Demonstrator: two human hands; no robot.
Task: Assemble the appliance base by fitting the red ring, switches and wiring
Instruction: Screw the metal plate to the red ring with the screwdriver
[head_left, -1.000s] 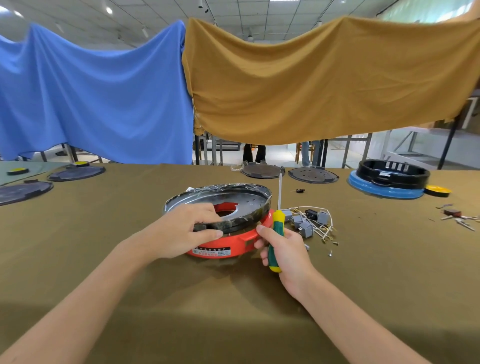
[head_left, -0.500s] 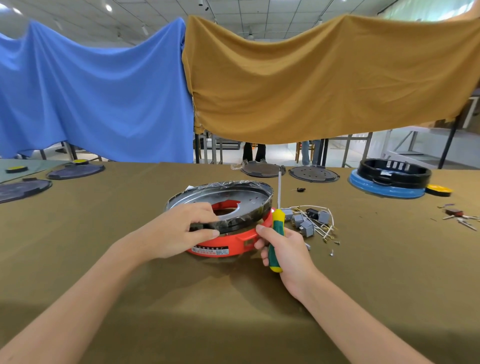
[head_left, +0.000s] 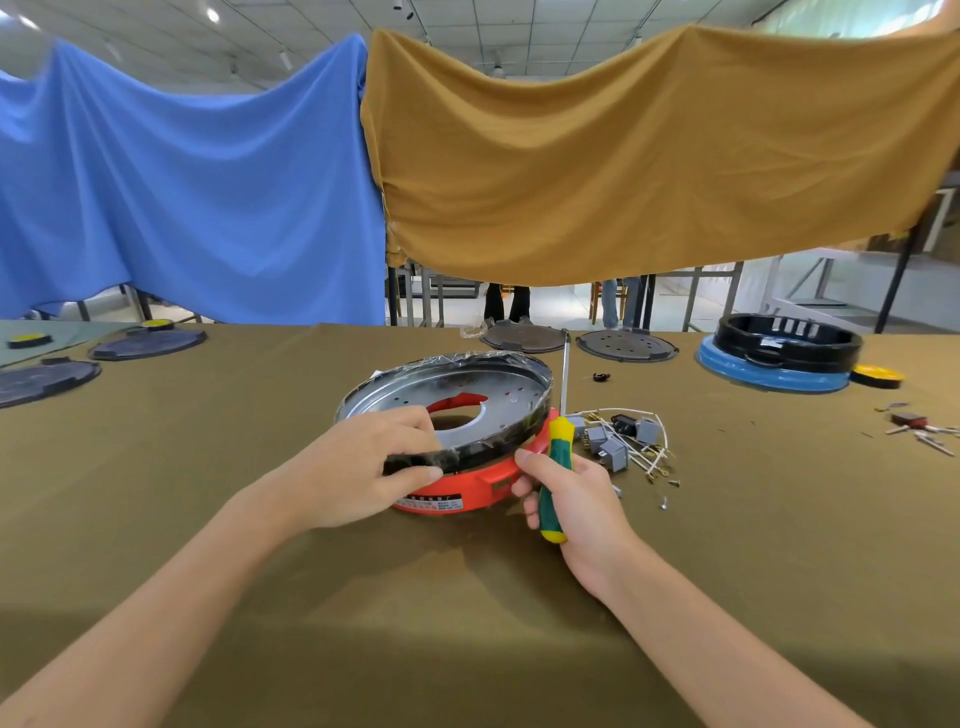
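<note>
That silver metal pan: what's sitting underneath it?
A red ring lies under the tilted metal pan, red also showing through its centre hole. The left hand grips the pan's near rim; anything deeper is hidden.

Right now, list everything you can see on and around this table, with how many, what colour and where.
Metal pan: one, silver, tilted on the red ring.
Red ring: one, table centre.
Screwdriver: one, green and yellow, upright.
Switches: several, grey, with white wiring, right of the ring.
Screws: a few, beside the switches.
Dark discs: four, far edge and left.
Black base: one, on a blue ring, far right.
Yellow caps: three, far right and far left.
Cloths: blue and mustard, hanging behind.
Table: olive cover.
Hands: left hand grips the pan; right hand holds the screwdriver.
</note>
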